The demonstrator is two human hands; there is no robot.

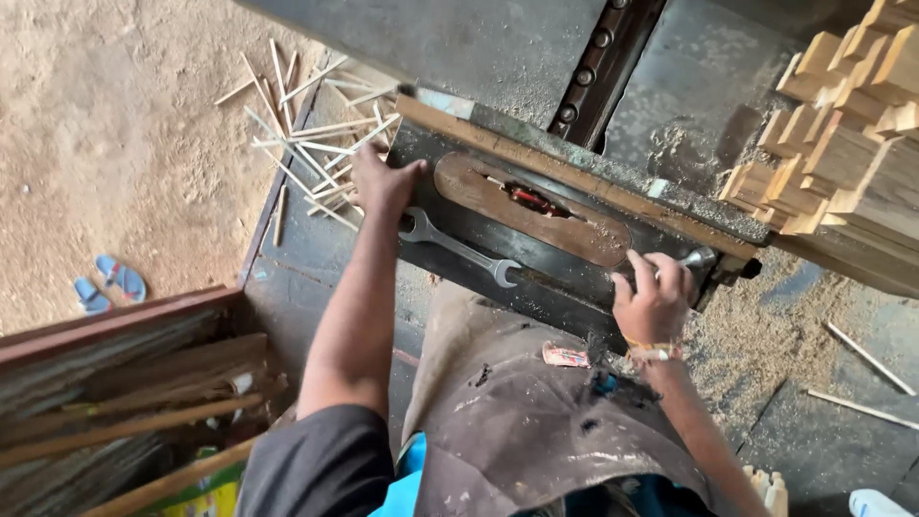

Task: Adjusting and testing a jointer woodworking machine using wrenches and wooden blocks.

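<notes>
I stand over a dark metal saw table (pixel 450 158) with an oval wooden insert (pixel 574 233) and a red blade slot (pixel 532 200). My left hand (pixel 381 180) rests flat on the table's left corner, fingers spread, holding nothing. My right hand (pixel 653 299) is closed around a metal handle (pixel 699 258) at the table's right end, near a wooden fence strip (pixel 574 182). A steel double-ended wrench (pixel 458 249) lies on the table between my hands, just right of my left hand.
Stacked wooden blocks (pixel 842 144) fill the upper right. Thin wood slivers (pixel 306 144) lie scattered on the sawdust floor at the upper left. Long wooden sticks (pixel 134 402) lie in a bin at the lower left. Blue sandals (pixel 108 283) sit on the sandy ground.
</notes>
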